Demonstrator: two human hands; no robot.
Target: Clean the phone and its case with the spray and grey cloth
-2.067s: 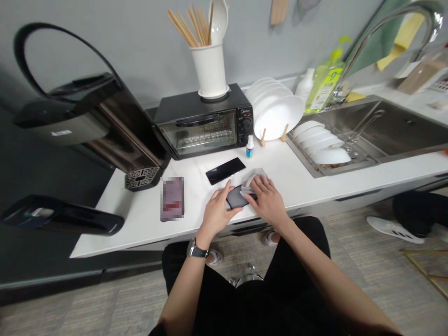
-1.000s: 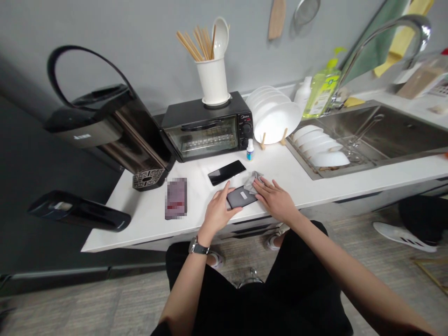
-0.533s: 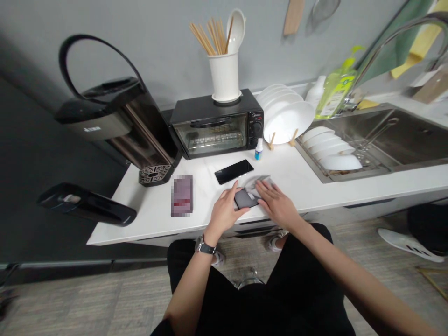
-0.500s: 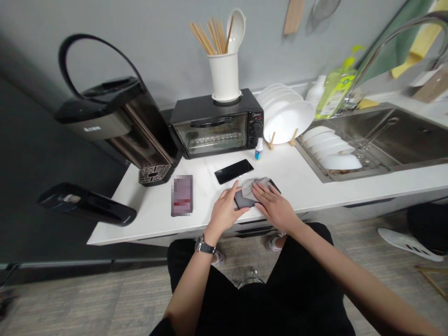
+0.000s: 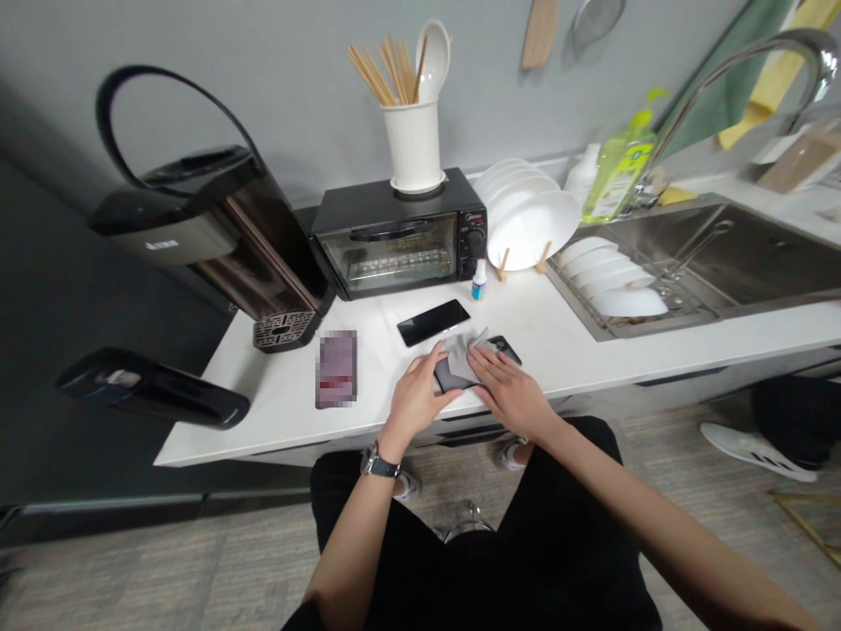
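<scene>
Left hand (image 5: 413, 396): thumb and fingers closed around the left end of a dark grey phone (image 5: 449, 379), lying on the near counter edge. Right hand (image 5: 510, 386): holding a grey cloth (image 5: 458, 358) against that phone. Just beyond: black-screened phone (image 5: 434, 322); small bottle (image 5: 479, 284), label unreadable. Far: black toaster oven (image 5: 398, 250), marked "Midea". Surface: white countertop (image 5: 378, 377), steel sink (image 5: 775, 254) at right; grey wall (image 5: 289, 70) behind.

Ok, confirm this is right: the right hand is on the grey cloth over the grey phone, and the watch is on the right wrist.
One thing is wrong: the watch is on the left wrist, as the head view shows. The right hand is indeed on the grey cloth over the grey phone.
</scene>
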